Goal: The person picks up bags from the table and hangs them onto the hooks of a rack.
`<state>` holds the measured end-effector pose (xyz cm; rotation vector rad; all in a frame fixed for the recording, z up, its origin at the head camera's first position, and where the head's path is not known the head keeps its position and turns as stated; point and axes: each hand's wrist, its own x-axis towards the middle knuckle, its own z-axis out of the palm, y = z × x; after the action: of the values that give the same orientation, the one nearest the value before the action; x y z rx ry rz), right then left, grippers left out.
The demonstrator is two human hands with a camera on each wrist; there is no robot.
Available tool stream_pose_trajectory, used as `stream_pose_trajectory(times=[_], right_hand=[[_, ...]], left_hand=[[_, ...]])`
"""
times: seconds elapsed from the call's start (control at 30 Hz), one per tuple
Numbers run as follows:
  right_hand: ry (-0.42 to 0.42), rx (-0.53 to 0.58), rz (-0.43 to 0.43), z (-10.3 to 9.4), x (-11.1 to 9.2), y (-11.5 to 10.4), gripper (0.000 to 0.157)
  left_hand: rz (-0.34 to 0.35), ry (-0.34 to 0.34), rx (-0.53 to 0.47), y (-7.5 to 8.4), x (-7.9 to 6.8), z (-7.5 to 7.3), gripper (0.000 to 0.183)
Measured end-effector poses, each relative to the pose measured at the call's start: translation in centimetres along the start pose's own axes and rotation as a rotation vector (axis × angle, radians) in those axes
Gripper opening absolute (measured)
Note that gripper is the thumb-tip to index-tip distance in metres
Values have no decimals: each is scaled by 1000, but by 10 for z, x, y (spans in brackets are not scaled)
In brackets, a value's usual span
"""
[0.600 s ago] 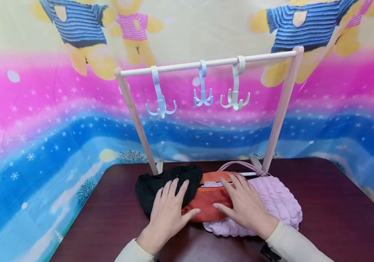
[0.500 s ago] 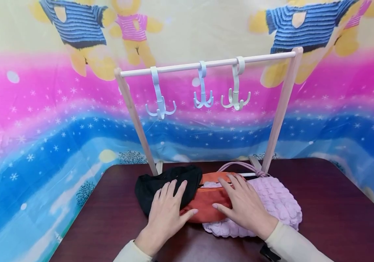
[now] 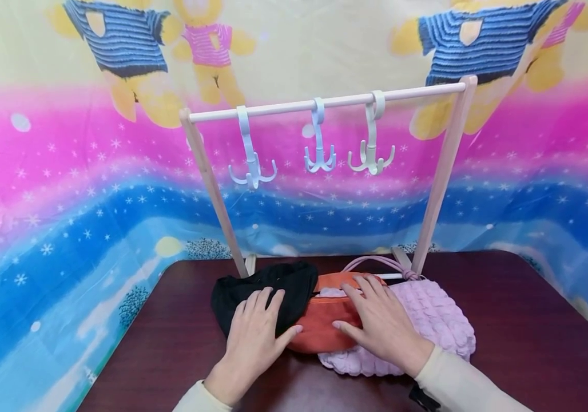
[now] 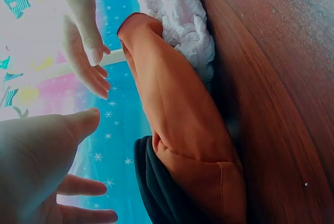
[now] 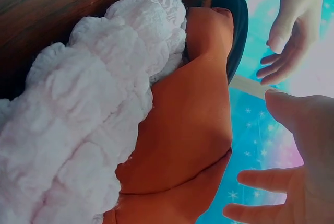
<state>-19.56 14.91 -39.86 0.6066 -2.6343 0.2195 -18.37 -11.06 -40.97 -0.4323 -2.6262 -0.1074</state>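
Three soft items lie overlapping on the table. At the left is a black fabric item, in the middle an orange-red zipped bag, and at the right a puffy pale pink bag with a cord handle. My left hand hovers over the black item, fingers spread and holding nothing. Over the orange and pink bags is my right hand, also spread. Both wrist views show a gap between the hands and the fabric. The orange bag partly covers the pink bag in the left wrist view.
Behind the bags stands a pale wooden rack with a horizontal bar. Three multi-prong hooks hang from it: a light blue one, a second blue one and a whitish one. A printed cloth backdrop surrounds the dark red table.
My left hand has drifted a little left and back toward me. The right hand has shifted very slightly left. The bags lie as before.
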Motion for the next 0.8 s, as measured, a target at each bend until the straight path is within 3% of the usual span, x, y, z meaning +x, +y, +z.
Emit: stream_pose_trajectory(times=[0.47,0.8], right_hand=[[-90,-20,-1,-3,9,-6,72],[-103,-2,-20,-6,13,-8,68]], left_hand=[[-36,-11,-8,-12,-3,-3,67],[-69,-34,-34,-18,-4,-6,62]])
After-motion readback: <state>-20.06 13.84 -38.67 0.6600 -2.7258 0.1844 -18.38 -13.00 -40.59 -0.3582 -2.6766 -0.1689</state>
